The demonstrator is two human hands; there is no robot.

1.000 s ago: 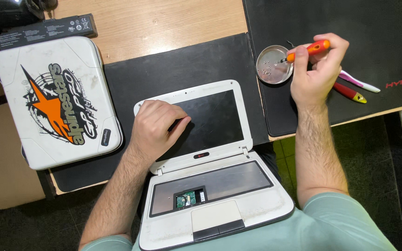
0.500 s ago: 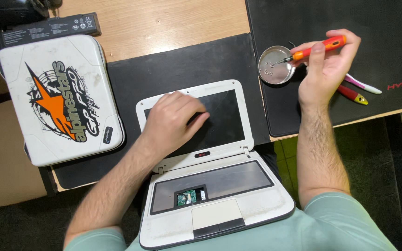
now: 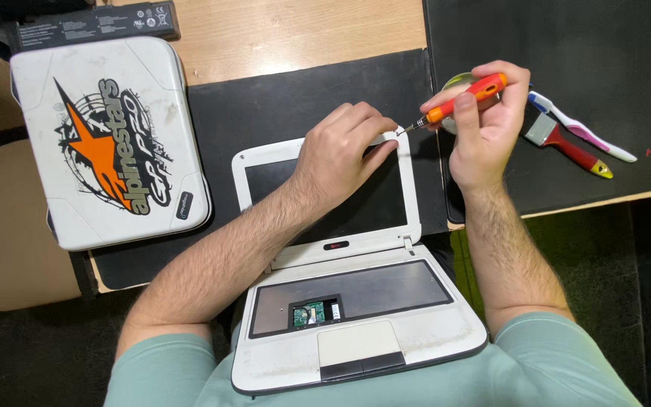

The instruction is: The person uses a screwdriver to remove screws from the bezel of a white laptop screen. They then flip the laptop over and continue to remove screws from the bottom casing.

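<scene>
A small white laptop (image 3: 356, 301) lies open across my lap and the desk edge, its keyboard removed and a green circuit board (image 3: 312, 312) showing in a cutout. My left hand (image 3: 340, 147) rests on the dark screen, fingers at the top right corner of the white bezel. In my right hand (image 3: 484, 128) I grip an orange screwdriver (image 3: 465, 98), and its thin tip points at that same corner, close to my left fingertips.
A closed white laptop (image 3: 107, 143) with an orange star sticker lies at the left, a black battery pack (image 3: 92, 22) above it. Right of my hand lie a red-handled brush (image 3: 566, 147) and a white toothbrush (image 3: 582, 128). A round metal dish (image 3: 455, 81) is mostly hidden behind my right hand.
My right hand has brought the screwdriver from the metal dish left to the screen's top right corner. My left hand slid right across the screen to that corner.
</scene>
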